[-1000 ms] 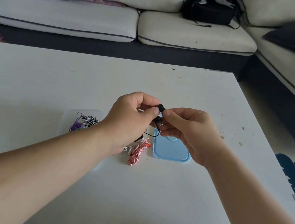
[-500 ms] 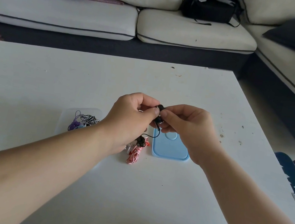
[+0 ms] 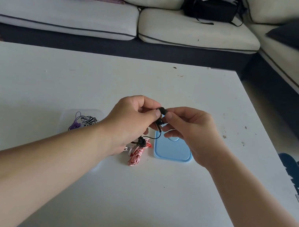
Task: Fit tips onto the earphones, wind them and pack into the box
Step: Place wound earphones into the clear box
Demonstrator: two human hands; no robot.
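Above the middle of the white table [image 3: 53,84], my left hand [image 3: 131,116] and my right hand [image 3: 188,130] meet fingertip to fingertip around a black earphone [image 3: 162,113]. Both pinch its black bud, and I cannot make out a separate tip between the fingers. Its thin black cord [image 3: 156,137] hangs down to a small black bundle [image 3: 141,141] on the table. A red-and-white wound earphone [image 3: 136,155] lies just below that. The clear box [image 3: 85,112] at the left holds purple and black-and-white striped earphones [image 3: 84,121]. The light blue lid [image 3: 172,151] lies flat under my right hand.
A pale sofa [image 3: 62,14] runs along the far side and the right, with a black bag [image 3: 212,4] and cushions on it. A blue chair part [image 3: 296,180] stands off the table's right edge. Small dark specks dot the tabletop.
Both hands stayed together on the black earphone, with only slight finger shifts. The view tilted a little, so everything sits slightly lower in frame.
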